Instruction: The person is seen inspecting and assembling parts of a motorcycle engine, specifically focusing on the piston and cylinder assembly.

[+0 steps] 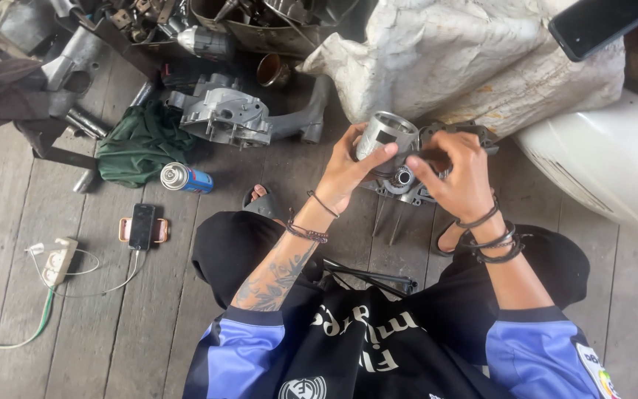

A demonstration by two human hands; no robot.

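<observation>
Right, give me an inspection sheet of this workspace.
Surface: grey wooden plank floor.
Job's things: metal engine cylinder on an engine block.
Clutter: green cloth, spray can, grey engine casing, phone.
Hands: left hand grips the cylinder; right hand touches the block.
Cables: power strip with green lead; white wire to phone.
Surroundings: white sack, scrap metal parts.

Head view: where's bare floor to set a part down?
Bare grey wooden floor planks run below the phone and white power strip, left of the knee. Crowded along the top: metal engine casing, green cloth, spray can. Both hands hold the silver cylinder.
</observation>
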